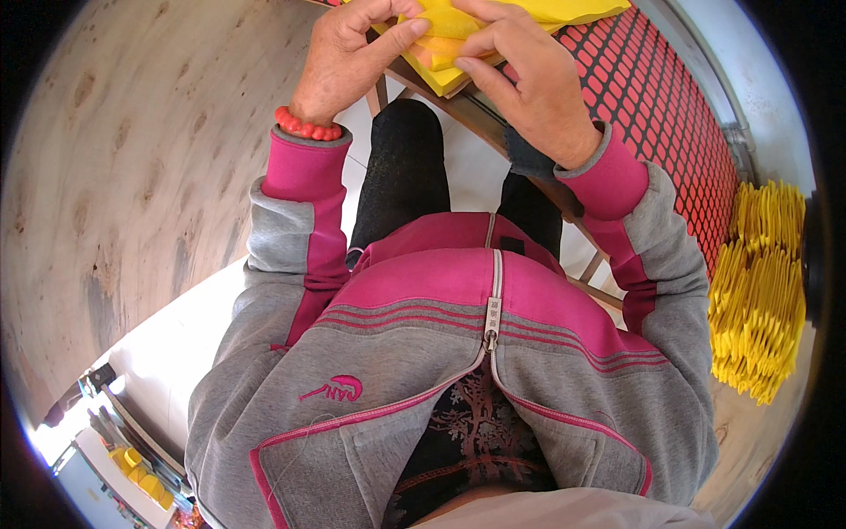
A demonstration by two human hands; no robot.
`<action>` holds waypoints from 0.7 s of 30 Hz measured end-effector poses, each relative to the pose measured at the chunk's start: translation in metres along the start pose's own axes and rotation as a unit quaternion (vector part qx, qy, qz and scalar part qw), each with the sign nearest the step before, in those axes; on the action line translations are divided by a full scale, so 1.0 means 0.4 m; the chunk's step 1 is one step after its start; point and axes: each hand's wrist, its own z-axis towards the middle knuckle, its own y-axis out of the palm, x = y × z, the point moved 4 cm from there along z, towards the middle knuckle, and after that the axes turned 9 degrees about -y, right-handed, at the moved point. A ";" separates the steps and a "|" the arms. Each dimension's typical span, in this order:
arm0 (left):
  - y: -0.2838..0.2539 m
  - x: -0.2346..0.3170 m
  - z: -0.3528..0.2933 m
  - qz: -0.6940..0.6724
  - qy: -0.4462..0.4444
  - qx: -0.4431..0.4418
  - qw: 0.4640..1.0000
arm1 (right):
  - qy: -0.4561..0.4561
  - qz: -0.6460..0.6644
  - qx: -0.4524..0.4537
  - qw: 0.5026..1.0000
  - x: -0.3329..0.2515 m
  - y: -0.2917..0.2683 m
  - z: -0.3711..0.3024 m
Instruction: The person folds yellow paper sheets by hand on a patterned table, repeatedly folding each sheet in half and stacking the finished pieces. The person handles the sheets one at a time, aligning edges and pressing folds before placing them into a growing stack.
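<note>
At the top of the head view, my left hand (pixel 348 66) pinches the near-left part of a yellow paper sheet (pixel 573 11) between thumb and fingers. My right hand (pixel 538 88) grips the same paper from the right, thumb and forefinger bent together on it. Between the hands the paper is folded over, with an orange patch (pixel 427 55) showing. More yellow paper (pixel 441 81) lies beneath, its corner pointing toward me. The upper edge of the picture cuts off part of my left fingers and the paper's far side.
A red surface with a black grid pattern (pixel 652 97) spreads to the right of my hands. Beyond it, folded yellow papers (pixel 758 300) are piled in rows. A wooden board (pixel 115 176) fills the left side. My legs (pixel 401 167) are below the work.
</note>
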 end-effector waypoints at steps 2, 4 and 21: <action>0.008 0.010 -0.005 -0.039 -0.014 -0.011 0.999 | 0.021 0.022 0.007 1.000 0.004 -0.001 0.000; 0.006 0.024 -0.017 -0.039 -0.041 -0.006 0.998 | 0.026 0.027 0.006 0.999 0.005 0.000 0.001; 0.004 0.011 0.001 0.026 -0.008 -0.009 1.000 | -0.044 -0.059 0.004 0.997 -0.008 0.001 0.004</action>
